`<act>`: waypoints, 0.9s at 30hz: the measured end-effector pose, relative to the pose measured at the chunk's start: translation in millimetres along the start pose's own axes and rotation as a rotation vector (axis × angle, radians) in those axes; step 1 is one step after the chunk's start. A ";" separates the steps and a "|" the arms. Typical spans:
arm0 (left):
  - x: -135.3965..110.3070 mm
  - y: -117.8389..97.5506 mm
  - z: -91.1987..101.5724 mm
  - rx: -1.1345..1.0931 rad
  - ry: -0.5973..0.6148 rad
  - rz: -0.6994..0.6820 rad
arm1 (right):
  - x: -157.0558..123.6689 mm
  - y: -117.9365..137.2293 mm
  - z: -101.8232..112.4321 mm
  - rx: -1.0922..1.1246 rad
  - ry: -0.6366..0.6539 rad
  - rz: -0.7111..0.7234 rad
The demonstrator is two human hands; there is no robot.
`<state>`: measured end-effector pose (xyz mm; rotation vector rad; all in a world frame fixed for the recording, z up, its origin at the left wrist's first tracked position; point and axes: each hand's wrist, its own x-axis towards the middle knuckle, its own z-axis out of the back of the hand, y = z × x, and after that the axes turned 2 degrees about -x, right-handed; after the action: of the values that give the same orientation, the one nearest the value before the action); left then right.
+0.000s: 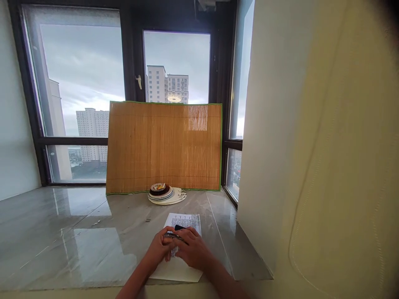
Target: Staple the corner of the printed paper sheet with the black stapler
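Observation:
Both my hands meet over a printed sheet of paper [187, 221] on the grey stone sill. My left hand [159, 246] has its fingers curled around a small dark object [180, 227] with a shiny metallic part; its exact kind is hard to make out. From the other side my right hand [193, 250] closes over the same object, fingers bent across its top. Much of the object and the middle of the sheet are hidden by the fingers. The sheet's lower part is blank and lies near the sill's front edge.
Beyond the paper is a stack of plates [160, 193], partly on a white oval plate [179, 196]. A bamboo mat [163, 145] with green edging leans against the windows. A pale wall [268, 166] bounds the sill [124, 216] on the right.

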<state>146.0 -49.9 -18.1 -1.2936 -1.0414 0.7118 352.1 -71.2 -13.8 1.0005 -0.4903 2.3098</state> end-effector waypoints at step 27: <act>1.2 -3.1 -9.5 0.397 0.133 0.011 | -41.6 -140.2 4.2 -0.099 -0.039 -1.097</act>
<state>154.6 -53.3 -14.4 -0.9879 -0.7403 0.7845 465.7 19.9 -27.7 0.9262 -0.0162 1.2702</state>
